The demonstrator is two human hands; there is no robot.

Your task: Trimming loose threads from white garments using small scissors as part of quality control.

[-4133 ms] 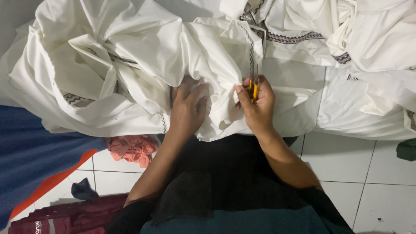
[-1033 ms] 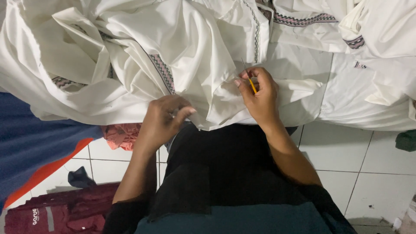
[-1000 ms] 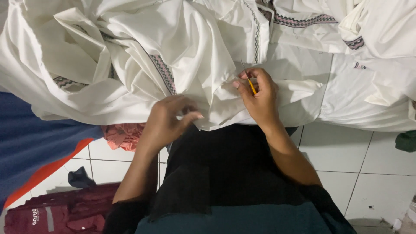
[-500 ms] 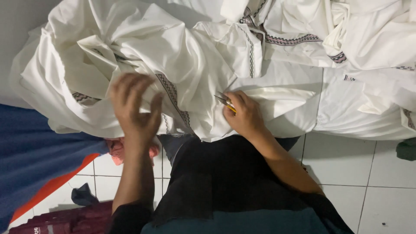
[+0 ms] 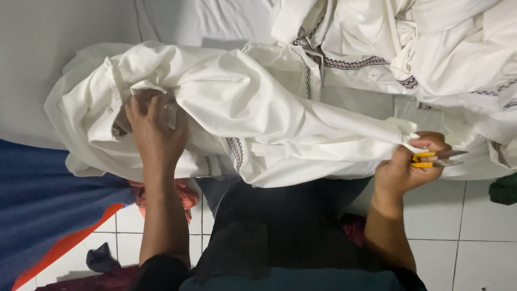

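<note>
White cloth: a large white garment (image 5: pixel 258 113) with dark patterned trim lies bunched across the person's lap, stretched between the two hands.
Left hand: the left hand (image 5: pixel 156 132) is spread flat on the bunched end of the garment, fingers curled over a fold and pinching the cloth; a small clear scrap shows just under the fingertips, too unclear to name.
Right hand: the right hand (image 5: pixel 406 164) is closed around small yellow-handled snips (image 5: pixel 436 158) and at the same time pinches a corner of the garment between thumb and forefinger.
Snips: the metal blades point outward past the fingers, away from the left hand, and lie nearly together.
Garment relative to the grips: the cloth runs from the left hand's hold across to the right hand's pinch, with a strip of trim (image 5: pixel 235 152) hanging between them, nearer the left hand.
Beyond the right hand: more white garments (image 5: pixel 431 48) with the same trim are heaped above it.
Below the grips: dark trousers (image 5: pixel 280 226) over white floor tiles (image 5: pixel 474 215).
Beside the left forearm: blue fabric (image 5: pixel 48 199) with an orange edge, and a pinkish cloth (image 5: pixel 186 196) just beside the wrist.
</note>
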